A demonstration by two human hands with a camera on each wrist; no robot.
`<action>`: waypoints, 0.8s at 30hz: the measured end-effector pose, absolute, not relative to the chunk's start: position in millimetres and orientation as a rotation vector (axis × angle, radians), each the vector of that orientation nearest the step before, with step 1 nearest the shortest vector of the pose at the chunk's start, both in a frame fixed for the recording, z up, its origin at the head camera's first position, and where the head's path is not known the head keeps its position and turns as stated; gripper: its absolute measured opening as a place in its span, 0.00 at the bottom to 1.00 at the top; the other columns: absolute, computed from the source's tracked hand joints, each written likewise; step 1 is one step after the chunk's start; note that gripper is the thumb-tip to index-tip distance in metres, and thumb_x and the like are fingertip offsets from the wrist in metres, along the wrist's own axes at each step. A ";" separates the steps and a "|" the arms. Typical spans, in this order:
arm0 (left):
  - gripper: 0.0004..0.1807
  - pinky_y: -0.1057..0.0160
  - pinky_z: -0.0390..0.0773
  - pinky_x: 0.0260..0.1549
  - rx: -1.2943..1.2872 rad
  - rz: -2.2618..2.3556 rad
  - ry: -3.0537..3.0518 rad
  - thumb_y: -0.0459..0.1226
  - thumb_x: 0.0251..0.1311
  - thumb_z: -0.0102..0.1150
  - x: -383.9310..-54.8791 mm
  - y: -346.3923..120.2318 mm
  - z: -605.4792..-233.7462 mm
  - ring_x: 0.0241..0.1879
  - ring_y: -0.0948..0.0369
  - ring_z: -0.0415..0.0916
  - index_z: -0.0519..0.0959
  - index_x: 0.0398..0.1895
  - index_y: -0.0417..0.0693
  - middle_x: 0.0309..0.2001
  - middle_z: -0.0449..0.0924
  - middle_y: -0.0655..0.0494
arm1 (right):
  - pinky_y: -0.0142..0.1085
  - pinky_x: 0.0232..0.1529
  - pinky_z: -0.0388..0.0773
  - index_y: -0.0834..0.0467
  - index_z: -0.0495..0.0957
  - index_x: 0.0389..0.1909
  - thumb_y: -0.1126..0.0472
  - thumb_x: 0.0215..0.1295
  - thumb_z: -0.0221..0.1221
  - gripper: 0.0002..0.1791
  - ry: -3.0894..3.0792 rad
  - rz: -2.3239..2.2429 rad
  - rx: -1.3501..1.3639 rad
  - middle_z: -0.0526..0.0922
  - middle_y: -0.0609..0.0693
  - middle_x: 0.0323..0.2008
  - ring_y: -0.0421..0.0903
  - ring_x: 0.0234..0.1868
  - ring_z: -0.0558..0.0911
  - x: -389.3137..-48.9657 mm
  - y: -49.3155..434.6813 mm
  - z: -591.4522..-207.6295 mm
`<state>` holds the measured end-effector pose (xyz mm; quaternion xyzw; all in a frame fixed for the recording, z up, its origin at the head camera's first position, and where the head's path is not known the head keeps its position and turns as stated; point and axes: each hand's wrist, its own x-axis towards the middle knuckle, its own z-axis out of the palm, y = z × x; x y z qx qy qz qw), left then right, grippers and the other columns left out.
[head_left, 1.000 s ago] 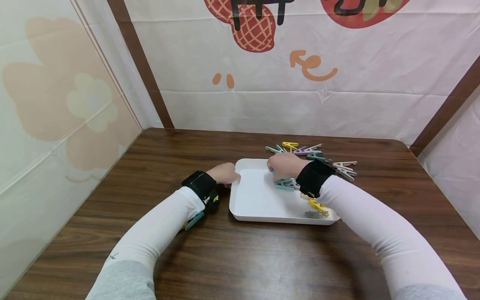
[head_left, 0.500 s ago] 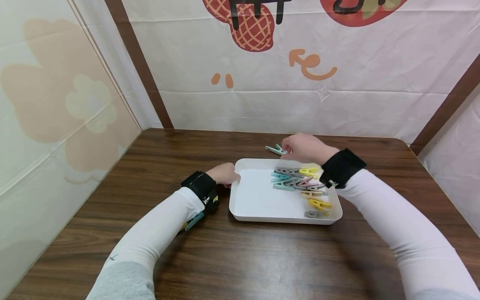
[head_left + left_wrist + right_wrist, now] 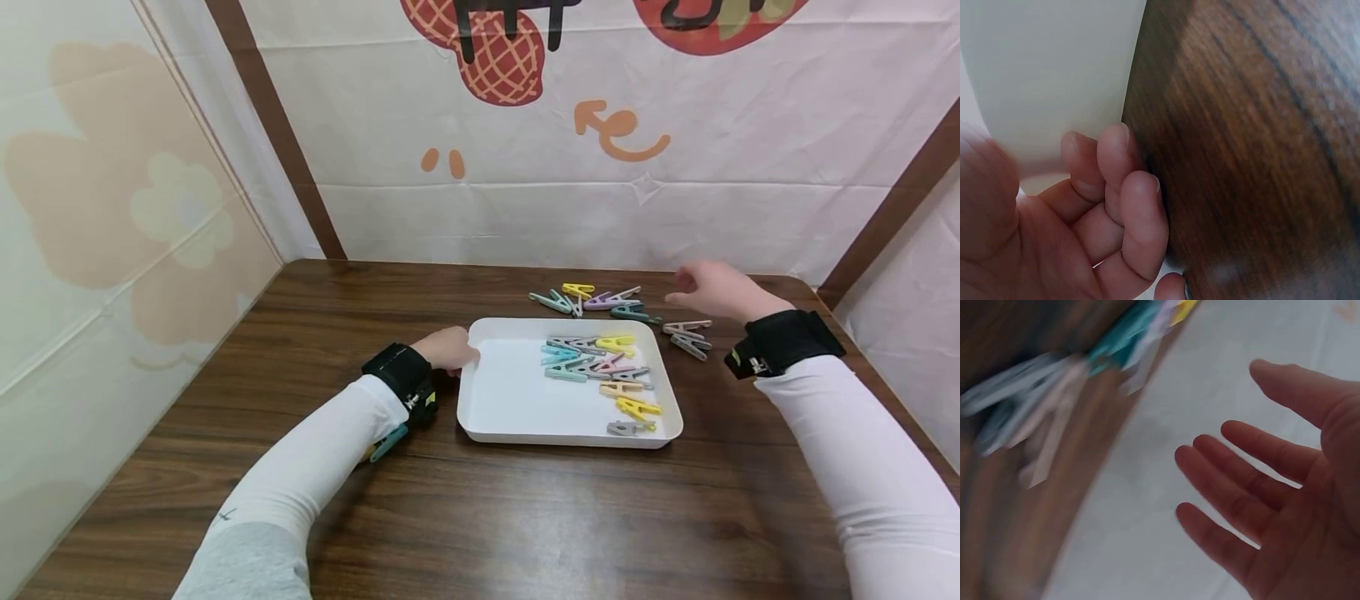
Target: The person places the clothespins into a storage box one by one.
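My left hand (image 3: 444, 347) holds the left rim of a white tray (image 3: 517, 408), thumb over the edge. In the left wrist view its fingers curl against the tray's outer wall (image 3: 1054, 69). Raised over the table's back right, my right hand (image 3: 720, 290) has spread fingers and nothing in them, as the right wrist view shows. Nearest to it lie the pale pink and grey clothespins (image 3: 688, 343). Other loose clothespins, including a yellow one (image 3: 578, 290) and a dark green one (image 3: 633, 313), lie behind the tray. Several more, such as a yellow clothespin (image 3: 637, 407), fill the tray's right half.
The wooden table (image 3: 480, 517) meets a printed fabric wall (image 3: 525, 217) at its back. Another fabric wall (image 3: 82, 333) stands along the left side. Below my left wrist strap a teal clothespin (image 3: 389, 442) is partly visible.
From over the tray's clothespins, my right hand has moved back to the loose pile, then away to the right. The light-blue clothespins in the tray are now uncovered. My left hand stays put.
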<state>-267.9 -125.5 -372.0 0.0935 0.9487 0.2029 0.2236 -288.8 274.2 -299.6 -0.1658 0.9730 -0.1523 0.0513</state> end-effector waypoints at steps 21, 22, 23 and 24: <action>0.11 0.66 0.69 0.24 0.258 0.567 2.621 0.36 0.64 0.49 -267.2 -125.8 -372.1 0.21 0.59 0.73 0.78 0.31 0.38 0.21 0.77 0.51 | 0.55 0.45 0.72 0.77 0.73 0.46 0.67 0.59 0.61 0.19 2.894 -0.445 -0.433 0.78 0.72 0.42 0.61 0.40 0.78 -299.1 320.5 -361.4; 0.11 0.66 0.70 0.24 0.261 0.568 2.620 0.36 0.64 0.49 -266.0 -126.0 -370.8 0.22 0.59 0.73 0.78 0.32 0.38 0.21 0.77 0.51 | 0.54 0.44 0.72 0.77 0.73 0.46 0.67 0.59 0.61 0.19 2.897 -0.439 -0.443 0.78 0.72 0.42 0.60 0.39 0.77 -299.2 320.5 -361.9; 0.11 0.66 0.70 0.24 0.264 0.567 2.621 0.36 0.64 0.49 -265.1 -126.2 -369.8 0.22 0.59 0.73 0.78 0.32 0.38 0.21 0.77 0.51 | 0.54 0.44 0.72 0.76 0.73 0.46 0.67 0.59 0.61 0.18 2.901 -0.431 -0.453 0.79 0.71 0.41 0.60 0.38 0.77 -299.5 320.6 -362.4; 0.11 0.66 0.70 0.24 0.268 0.568 2.621 0.36 0.63 0.49 -264.3 -126.5 -368.9 0.22 0.59 0.73 0.78 0.32 0.38 0.21 0.77 0.51 | 0.54 0.44 0.72 0.76 0.74 0.46 0.67 0.59 0.61 0.18 2.904 -0.423 -0.459 0.79 0.70 0.41 0.59 0.38 0.77 -299.6 320.2 -362.5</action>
